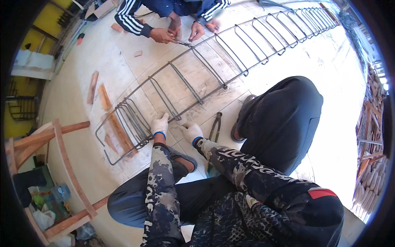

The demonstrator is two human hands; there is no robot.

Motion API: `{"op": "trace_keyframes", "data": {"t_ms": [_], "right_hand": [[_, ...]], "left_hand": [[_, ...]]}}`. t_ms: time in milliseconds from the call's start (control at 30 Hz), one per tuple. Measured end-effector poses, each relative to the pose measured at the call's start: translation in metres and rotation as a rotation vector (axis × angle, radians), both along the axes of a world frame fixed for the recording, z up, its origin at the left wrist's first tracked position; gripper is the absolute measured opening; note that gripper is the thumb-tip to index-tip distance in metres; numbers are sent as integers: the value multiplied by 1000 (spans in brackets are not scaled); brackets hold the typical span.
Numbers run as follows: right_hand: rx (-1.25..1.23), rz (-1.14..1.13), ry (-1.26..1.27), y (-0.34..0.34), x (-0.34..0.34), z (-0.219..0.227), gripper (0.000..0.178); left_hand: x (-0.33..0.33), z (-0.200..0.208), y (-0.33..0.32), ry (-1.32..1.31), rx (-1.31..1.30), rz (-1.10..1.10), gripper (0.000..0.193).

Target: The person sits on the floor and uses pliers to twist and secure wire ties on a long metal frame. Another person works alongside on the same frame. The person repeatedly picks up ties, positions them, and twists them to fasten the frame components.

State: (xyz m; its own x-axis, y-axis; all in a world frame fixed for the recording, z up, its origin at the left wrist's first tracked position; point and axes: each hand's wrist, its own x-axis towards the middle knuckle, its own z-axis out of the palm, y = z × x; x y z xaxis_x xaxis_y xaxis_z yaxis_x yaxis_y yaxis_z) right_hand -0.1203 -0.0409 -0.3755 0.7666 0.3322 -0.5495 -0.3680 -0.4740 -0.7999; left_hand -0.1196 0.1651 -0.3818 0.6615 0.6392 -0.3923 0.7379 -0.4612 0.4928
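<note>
A long ladder-like rebar cage (197, 101) with square steel stirrups runs from the lower left to the far right across the tiled floor. My left hand (160, 124), in a white knit glove, is closed at the cage's near rod beside a stirrup corner. Just right of it, my right hand (191, 133), also gloved, has its fingers drawn together near the same rod; whatever is between them is too small to make out. Tower pincers (215, 126) with dark jaws lie on the floor to the right of that hand. Several stirrups (131, 117) are bunched at the cage's left end.
Across the cage, another person's hands (163, 35) work with a pincer-like tool (182, 42) on the far rod. Wood strips (119, 128) lie under the left end. A wooden frame (68, 164) stands at left; stacked wood (372, 164) at right. My knee (284, 119) rises near the cage.
</note>
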Motion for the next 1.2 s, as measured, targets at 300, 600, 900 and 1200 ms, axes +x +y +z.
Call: {"op": "trace_keyframes", "data": {"t_ms": [300, 600, 900, 1200], "right_hand": [[23, -32, -94, 2, 10, -8, 36], [-3, -89, -104, 3, 11, 1, 36], [-73, -68, -123, 6, 16, 1, 33], [-93, -75, -89, 7, 13, 19, 33]], "left_hand": [[2, 24, -13, 46, -33, -137, 52], [0, 42, -41, -59, 59, -38, 44], [-2, 64, -58, -134, 53, -32, 47], [2, 83, -80, -67, 50, 82, 57]]}}
